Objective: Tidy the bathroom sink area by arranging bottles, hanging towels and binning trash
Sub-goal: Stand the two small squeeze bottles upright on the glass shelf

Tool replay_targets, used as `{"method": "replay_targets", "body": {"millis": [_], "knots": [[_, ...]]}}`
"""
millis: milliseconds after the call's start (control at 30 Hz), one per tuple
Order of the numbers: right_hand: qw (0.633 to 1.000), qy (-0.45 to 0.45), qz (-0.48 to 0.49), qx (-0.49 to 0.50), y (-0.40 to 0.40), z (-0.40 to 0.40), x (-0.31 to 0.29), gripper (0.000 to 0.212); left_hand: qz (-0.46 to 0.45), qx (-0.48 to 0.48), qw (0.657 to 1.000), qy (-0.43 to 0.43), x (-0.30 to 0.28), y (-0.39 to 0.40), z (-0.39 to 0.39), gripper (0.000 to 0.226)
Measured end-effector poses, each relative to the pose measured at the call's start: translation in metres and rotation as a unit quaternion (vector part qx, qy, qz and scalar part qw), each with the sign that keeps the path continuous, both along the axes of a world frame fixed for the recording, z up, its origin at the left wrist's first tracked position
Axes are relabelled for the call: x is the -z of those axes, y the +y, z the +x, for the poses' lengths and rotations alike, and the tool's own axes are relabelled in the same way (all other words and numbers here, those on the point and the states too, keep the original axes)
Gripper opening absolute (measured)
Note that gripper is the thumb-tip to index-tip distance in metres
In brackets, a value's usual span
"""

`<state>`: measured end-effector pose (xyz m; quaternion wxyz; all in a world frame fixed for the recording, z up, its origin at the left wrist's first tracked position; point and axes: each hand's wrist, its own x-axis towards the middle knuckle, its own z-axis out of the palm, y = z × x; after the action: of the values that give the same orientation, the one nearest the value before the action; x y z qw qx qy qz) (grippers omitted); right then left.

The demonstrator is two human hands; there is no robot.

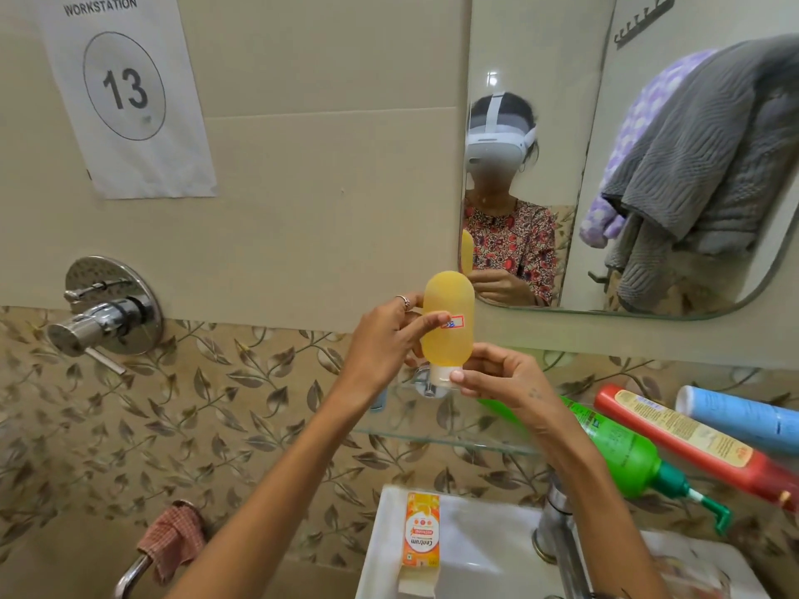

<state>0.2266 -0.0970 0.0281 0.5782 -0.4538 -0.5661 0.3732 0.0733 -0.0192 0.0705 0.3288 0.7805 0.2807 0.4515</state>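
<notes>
A yellow translucent bottle (449, 335) with a small red-and-blue sticker is held cap-down in front of the wall, just above the glass shelf (436, 438). My left hand (389, 339) grips its body from the left. The fingers of my right hand (497, 378) pinch its white cap (441, 376) from the right. A green pump bottle (622, 451), a red bottle (691, 443) and a blue bottle (743, 419) stand on the shelf at the right. An orange Centrum box (421, 529) lies on the white sink (475, 555).
A chrome tap (557, 525) rises from the sink. A red checked cloth (173, 542) hangs on a metal ring at lower left. A shower mixer (103, 313) is on the left wall. The mirror (648, 209) reflects a person and grey and purple towels.
</notes>
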Motion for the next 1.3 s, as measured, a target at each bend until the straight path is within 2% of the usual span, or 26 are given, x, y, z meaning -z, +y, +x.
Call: {"method": "replay_targets", "body": {"millis": [67, 167, 233, 400, 633, 700, 900, 1133, 1300], "knots": [[1.0, 0.002, 0.007, 0.007, 0.0, -0.002, -0.001, 0.038, -0.001, 0.005, 1.0, -0.021, -0.001, -0.004, 0.001, 0.021], [0.999, 0.02, 0.021, 0.017, -0.001, -0.001, 0.0, 0.037, 0.0, 0.011, 0.998, -0.064, 0.006, -0.007, -0.002, 0.013], [0.999, 0.032, 0.028, 0.028, 0.0, 0.0, 0.002, 0.033, -0.001, 0.028, 0.996, -0.089, 0.015, -0.009, -0.006, 0.021], [0.998, 0.025, 0.035, 0.047, 0.009, 0.004, 0.012, 0.035, 0.066, 0.014, 0.996, -0.059, 0.041, -0.014, -0.007, 0.055], [0.995, -0.057, 0.013, 0.082, 0.031, 0.004, 0.035, 0.038, 0.066, -0.061, 0.995, -0.044, 0.083, -0.003, 0.005, 0.062], [0.992, -0.084, 0.007, 0.093, 0.038, 0.003, 0.04, 0.036, 0.066, -0.077, 0.995, -0.027, 0.094, 0.0, 0.007, 0.06], [0.977, -0.161, 0.003, 0.142, 0.052, -0.005, 0.055, 0.035, 0.098, -0.142, 0.984, 0.032, 0.116, 0.01, 0.01, 0.034], [0.96, -0.227, 0.005, 0.165, 0.054, -0.01, 0.068, 0.035, 0.094, -0.155, 0.981, 0.063, 0.126, 0.014, 0.008, 0.028], [0.957, -0.224, -0.007, 0.182, 0.049, -0.011, 0.071, 0.036, 0.076, -0.145, 0.985, 0.048, 0.131, 0.014, 0.009, 0.029]]}}
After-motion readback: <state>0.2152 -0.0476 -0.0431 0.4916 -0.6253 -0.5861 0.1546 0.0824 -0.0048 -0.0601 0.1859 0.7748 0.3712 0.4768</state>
